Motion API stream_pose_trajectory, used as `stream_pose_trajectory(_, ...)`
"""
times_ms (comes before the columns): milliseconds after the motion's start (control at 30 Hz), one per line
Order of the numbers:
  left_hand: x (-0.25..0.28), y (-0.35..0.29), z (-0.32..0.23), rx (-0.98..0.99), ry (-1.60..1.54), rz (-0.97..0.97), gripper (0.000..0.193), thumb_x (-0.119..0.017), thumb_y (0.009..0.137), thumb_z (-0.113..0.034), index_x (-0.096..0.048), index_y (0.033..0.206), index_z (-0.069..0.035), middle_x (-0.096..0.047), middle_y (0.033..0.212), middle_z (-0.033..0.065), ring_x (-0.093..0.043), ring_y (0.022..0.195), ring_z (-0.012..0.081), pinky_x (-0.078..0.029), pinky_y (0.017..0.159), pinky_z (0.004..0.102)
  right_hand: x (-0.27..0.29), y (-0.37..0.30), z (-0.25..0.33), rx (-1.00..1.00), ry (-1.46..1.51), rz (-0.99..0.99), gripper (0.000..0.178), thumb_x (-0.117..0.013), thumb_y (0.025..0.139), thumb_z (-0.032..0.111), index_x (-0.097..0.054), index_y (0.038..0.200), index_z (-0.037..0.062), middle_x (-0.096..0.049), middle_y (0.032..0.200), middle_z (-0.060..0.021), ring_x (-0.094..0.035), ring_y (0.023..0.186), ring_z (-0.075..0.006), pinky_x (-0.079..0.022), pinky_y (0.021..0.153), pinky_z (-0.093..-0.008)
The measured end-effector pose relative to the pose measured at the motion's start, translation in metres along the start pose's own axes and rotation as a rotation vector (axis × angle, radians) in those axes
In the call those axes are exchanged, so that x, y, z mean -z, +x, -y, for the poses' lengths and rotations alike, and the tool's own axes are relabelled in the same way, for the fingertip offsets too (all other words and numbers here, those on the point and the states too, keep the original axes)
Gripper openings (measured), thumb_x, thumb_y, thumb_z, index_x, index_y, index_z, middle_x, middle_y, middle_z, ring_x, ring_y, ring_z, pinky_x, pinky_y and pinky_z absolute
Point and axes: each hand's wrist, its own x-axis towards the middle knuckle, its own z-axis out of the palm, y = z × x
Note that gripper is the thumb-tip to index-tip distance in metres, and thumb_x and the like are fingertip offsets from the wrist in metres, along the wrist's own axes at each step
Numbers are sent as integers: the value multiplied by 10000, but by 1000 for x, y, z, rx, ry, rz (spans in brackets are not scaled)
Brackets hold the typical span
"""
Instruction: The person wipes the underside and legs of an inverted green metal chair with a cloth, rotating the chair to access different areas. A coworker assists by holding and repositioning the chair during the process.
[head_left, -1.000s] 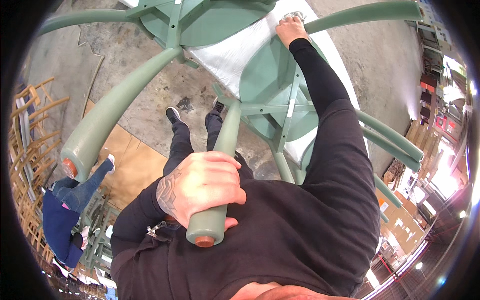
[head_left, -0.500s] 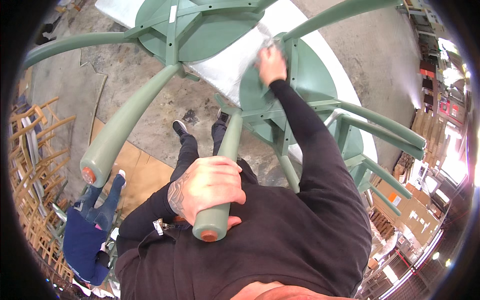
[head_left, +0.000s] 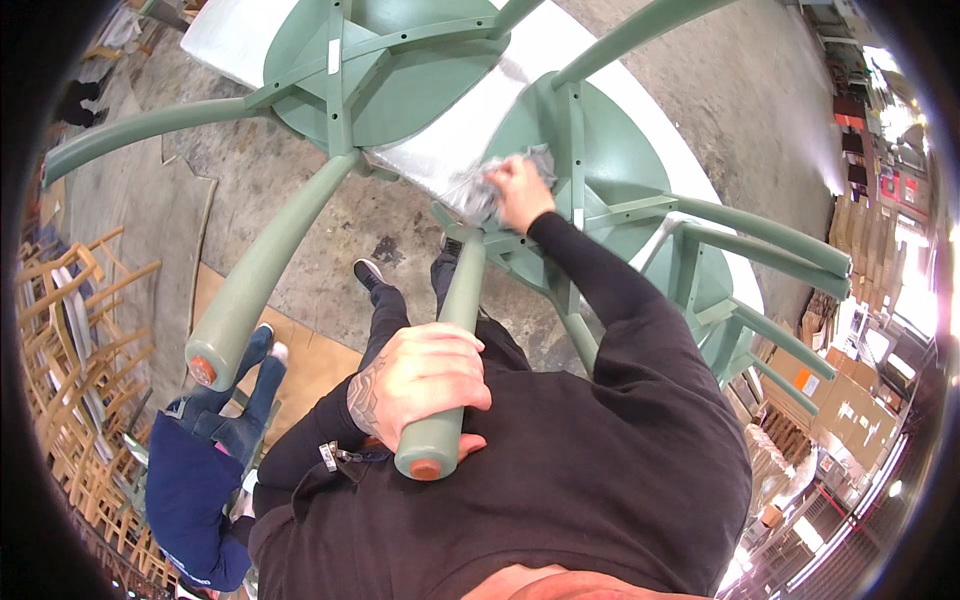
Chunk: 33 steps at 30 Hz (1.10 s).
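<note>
A green chair (head_left: 600, 160) lies upside down on a white table (head_left: 440, 150), its legs pointing toward me. My left hand (head_left: 420, 385) is wrapped around the end of one chair leg (head_left: 455, 320) close to my chest. My right hand (head_left: 515, 190) reaches out and presses a grey cloth (head_left: 480, 195) against the underside of the seat, by a cross rail. A second upturned green chair (head_left: 370, 70) lies beside it to the left, one of its legs (head_left: 260, 290) sticking out past the table.
Another person in blue clothes (head_left: 205, 470) stands at lower left on brown cardboard sheets. Bare wooden chair frames (head_left: 70, 330) are stacked at the left edge. Cardboard boxes and stock (head_left: 850, 370) fill the right side. The floor is grey concrete.
My right hand has drawn back from the far edge of the seat underside to its near part, rubbing with the cloth. My left hand keeps its grip on the leg.
</note>
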Motion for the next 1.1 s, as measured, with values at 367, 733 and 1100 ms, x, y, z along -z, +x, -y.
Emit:
stream_pose_trajectory(367,6,2,2,17,11,47,323,-864,677,-206,-677,880,-39,-675,782,70,-705,745,264,-575,814,468,-2,71,-16,-330,-295,-189,674,-696,835,254,-498,1470,139,-476,1397,-253,-535,1196,-469,-572,872,-529)
stream_pose_trajectory(733,12,2,-2,-16,-6,127,305,-858,683,-200,-675,862,-34,-672,773,75,-703,743,273,-575,819,468,46,102,-56,-255,-173,-289,344,-669,839,126,-729,1163,224,-607,1136,-101,-624,1041,-343,-575,872,-464)
stream_pose_trajectory(1100,10,8,3,-4,9,110,317,-867,703,-209,-671,874,-27,-675,775,82,-709,750,280,-573,833,474,7,1,11,89,-201,85,277,-633,864,136,-680,1136,159,-572,1223,-90,-567,1192,-318,-591,890,-452)
